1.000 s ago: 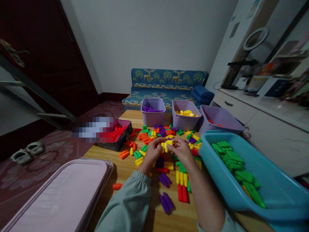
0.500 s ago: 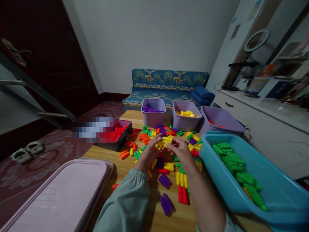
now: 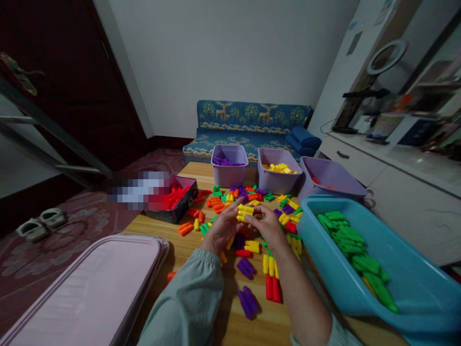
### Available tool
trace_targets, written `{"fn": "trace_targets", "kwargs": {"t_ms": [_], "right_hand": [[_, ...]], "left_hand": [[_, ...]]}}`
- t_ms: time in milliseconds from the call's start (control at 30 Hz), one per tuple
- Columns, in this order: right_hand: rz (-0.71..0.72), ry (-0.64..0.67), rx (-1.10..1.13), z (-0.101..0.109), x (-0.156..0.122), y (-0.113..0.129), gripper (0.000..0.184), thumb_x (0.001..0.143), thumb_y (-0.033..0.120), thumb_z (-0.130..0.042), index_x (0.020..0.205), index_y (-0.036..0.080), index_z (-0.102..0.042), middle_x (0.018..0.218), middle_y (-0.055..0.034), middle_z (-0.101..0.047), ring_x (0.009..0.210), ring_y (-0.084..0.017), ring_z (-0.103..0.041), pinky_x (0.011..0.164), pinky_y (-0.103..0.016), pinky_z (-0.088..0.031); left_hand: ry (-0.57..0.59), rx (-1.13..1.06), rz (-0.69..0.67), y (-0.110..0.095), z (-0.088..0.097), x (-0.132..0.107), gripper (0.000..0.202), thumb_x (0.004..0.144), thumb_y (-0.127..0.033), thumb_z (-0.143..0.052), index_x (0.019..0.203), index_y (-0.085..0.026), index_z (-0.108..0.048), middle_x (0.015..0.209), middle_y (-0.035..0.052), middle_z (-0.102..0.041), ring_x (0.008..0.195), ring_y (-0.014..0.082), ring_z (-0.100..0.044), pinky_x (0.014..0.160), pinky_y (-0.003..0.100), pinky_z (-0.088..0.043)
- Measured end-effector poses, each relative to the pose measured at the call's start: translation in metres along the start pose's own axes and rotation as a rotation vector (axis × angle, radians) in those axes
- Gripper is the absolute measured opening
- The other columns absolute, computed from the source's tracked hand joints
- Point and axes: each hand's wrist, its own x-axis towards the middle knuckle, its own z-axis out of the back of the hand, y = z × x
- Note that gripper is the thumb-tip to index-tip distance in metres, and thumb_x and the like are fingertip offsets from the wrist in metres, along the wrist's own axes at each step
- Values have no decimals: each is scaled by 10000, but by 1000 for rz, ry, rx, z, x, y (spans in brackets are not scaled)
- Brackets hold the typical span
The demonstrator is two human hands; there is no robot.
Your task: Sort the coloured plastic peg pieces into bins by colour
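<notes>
Both hands meet above the middle of a wooden table strewn with small plastic pegs in yellow, green, orange, purple and red. Between them they hold a small bunch of yellow pegs. My left hand cups the bunch from the left with its fingers partly stretched. My right hand pinches the bunch from the right. Under the hands lie yellow pegs, red pegs and purple pegs.
Three lilac bins stand at the far edge: purple pegs, yellow pegs, and a third bin. A blue tub of green pegs is at the right. A dark box of red pegs and a pink lid are at the left.
The hands with the yellow bunch have shifted slightly left and lower; the left fingers have opened out more around the pegs.
</notes>
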Motion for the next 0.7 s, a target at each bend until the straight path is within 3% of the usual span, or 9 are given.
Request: {"fn": "trace_targets", "kwargs": {"t_ms": [167, 333, 433, 567, 700], "right_hand": [[3, -33, 46, -1, 2, -2, 423, 579, 401, -796, 859, 165, -584, 776, -10, -670, 491, -98, -555, 463, -225, -435], [-2, 31, 21, 1, 1, -1, 507, 592, 370, -781, 1024, 170, -603, 915, -32, -673, 492, -84, -564, 453, -221, -442], [-18, 97, -21, 0, -1, 1, 579, 584, 342, -786, 1108, 176, -605, 888, -13, -649, 506, -88, -570, 457, -222, -451], [-47, 101, -47, -4, -3, 1, 479, 586, 336, -779, 999, 185, -591, 798, 28, -618, 493, -89, -568, 459, -223, -463], [-100, 48, -27, -7, -2, -2, 442, 568, 348, -785, 873, 200, -502, 702, 62, -603, 425, -89, -541, 410, -211, -428]], "left_hand": [[-114, 58, -78, 8, 6, 9, 588, 865, -172, -605, 1434, -182, -460, 1152, 129, -690, 820, 144, -688, 655, 203, -551], [-102, 102, -102, 11, 7, 10, 528, 881, -295, -613, 1377, -137, -525, 1137, 151, -697, 879, 193, -693, 727, 274, -564], [-76, 110, -97, 11, 5, 9, 546, 882, -374, -611, 1377, -160, -527, 1216, 152, -670, 1001, 226, -677, 805, 293, -547], [-44, 127, -142, 14, 3, 12, 608, 873, -526, -576, 1382, -198, -521, 1379, 156, -567, 1171, 261, -605, 969, 368, -488], [-98, 232, -228, 20, 8, 18, 636, 858, -601, -544, 1333, -178, -566, 1354, 173, -585, 1264, 280, -538, 1050, 410, -422]]}}
